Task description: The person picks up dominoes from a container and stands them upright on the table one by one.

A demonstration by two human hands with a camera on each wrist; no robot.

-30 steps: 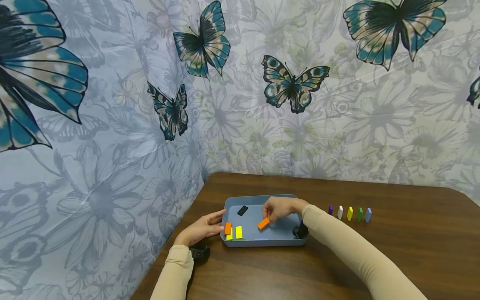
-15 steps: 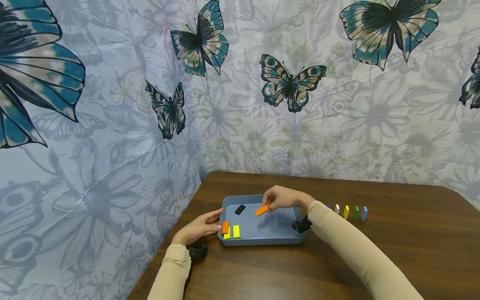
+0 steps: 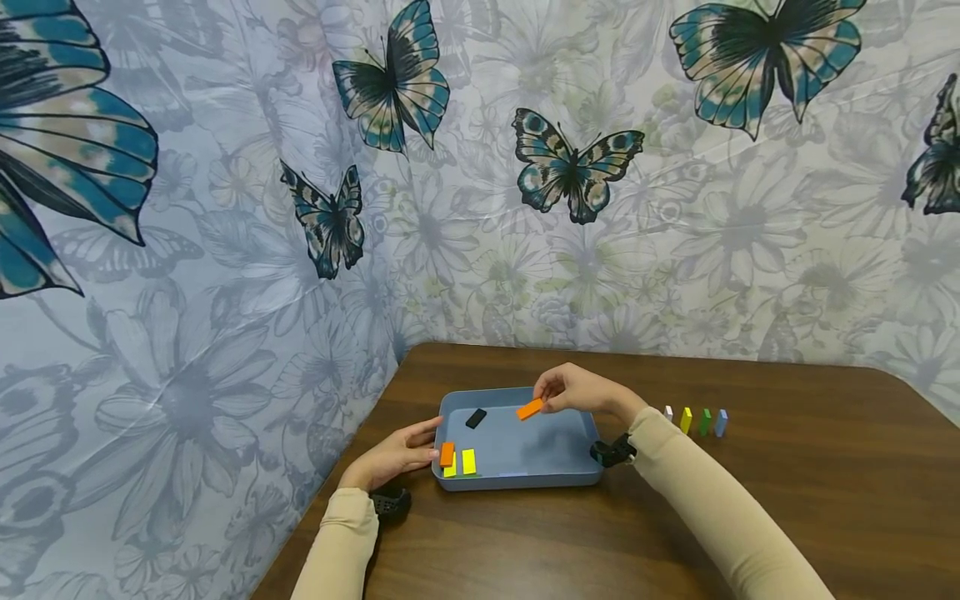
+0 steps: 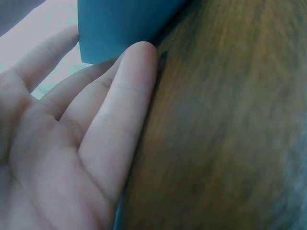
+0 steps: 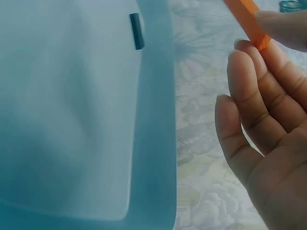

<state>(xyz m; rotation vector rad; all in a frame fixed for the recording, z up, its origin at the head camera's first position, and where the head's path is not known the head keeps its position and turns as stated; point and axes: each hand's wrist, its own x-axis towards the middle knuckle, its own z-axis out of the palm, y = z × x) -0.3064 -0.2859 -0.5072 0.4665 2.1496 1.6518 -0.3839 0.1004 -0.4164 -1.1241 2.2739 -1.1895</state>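
Between thumb and fingers my right hand [image 3: 570, 389] pinches an orange domino [image 3: 529, 408], held above the far part of a blue-grey tray [image 3: 525, 481]. The same orange domino [image 5: 249, 21] shows in the right wrist view, gripped near one end. My left hand [image 3: 397, 454] touches the tray's left side with straight, spread fingers. In the left wrist view, the fingertips [image 4: 141, 57] are right at the tray wall [image 4: 115, 28]. Inside the tray lie a black domino [image 3: 476, 418], a yellow domino [image 3: 468, 462], and an orange domino [image 3: 447, 454] overlapping another yellow domino [image 3: 450, 471].
Several dominoes stand upright in a row right of the tray: white [image 3: 668, 412], yellow [image 3: 686, 420], green [image 3: 705, 422] and blue [image 3: 722, 422]. They stand on a brown wooden table [image 3: 525, 542]. A butterfly-patterned wall [image 3: 465, 250] rises behind it.
My right hand has lifted the orange domino up and away from the tray's middle toward its far side, then slightly right. The left hand stays at the tray's side.
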